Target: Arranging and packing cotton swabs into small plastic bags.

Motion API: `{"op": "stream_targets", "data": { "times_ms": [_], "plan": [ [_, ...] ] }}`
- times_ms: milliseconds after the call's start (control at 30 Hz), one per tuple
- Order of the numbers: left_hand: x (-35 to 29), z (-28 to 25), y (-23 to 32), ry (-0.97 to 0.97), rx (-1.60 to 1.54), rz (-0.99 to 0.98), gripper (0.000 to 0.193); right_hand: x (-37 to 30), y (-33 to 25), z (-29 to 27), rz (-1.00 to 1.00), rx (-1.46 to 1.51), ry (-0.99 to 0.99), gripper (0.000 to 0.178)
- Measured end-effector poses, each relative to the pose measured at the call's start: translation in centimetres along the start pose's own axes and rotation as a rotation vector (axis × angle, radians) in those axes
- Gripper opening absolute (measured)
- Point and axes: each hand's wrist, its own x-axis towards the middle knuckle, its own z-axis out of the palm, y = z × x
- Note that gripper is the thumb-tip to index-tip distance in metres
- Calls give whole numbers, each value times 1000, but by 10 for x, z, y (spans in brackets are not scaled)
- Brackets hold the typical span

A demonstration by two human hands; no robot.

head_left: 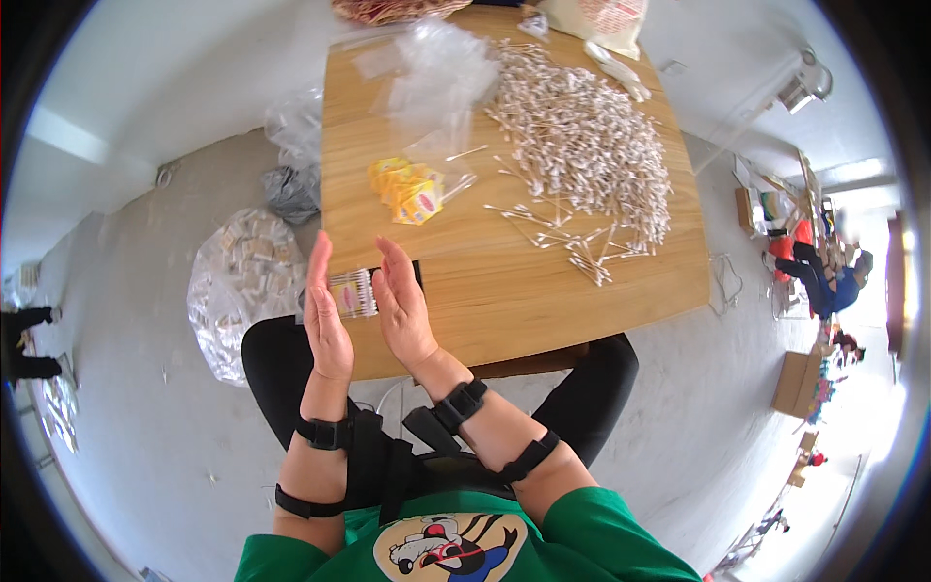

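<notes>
Near the table's front left edge lies a small pack of cotton swabs (365,293) with a yellow card in it, between my two hands. My left hand (328,315) is upright along its left side, fingers stretched out. On the other side my right hand (402,306) is held with straight fingers, its palm toward the pack. Whether either palm touches the pack I cannot tell. A dark flat object (418,271) shows partly behind my right hand. Farther back are several yellow cards (407,190) in a fanned pile, with a few loose swabs beside them.
A large heap of loose cotton swabs (582,145) covers the table's right back part. Clear plastic bags (436,78) lie at the back left. On the floor left of the table (504,291) stands a clear bag of filled packs (247,281). People (839,281) sit far right.
</notes>
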Motion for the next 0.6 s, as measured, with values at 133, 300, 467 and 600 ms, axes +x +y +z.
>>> {"op": "stream_targets", "data": {
  "times_ms": [133, 300, 467, 600],
  "plan": [
    [-1, -6, -30, 9, 14, -95, 62, -8, -35, -70, -111, -498, 173, 41],
    [-25, 24, 3, -50, 407, 125, 48, -19, -77, -243, -352, -1337, 596, 44],
    [-45, 75, -12, -326, 565, 221, 38, -14, -82, -290, -366, -1438, 467, 33],
    [-35, 107, -17, -401, 718, 293, 44, -9, -75, -255, -351, -1335, 285, 19]
  ]
}}
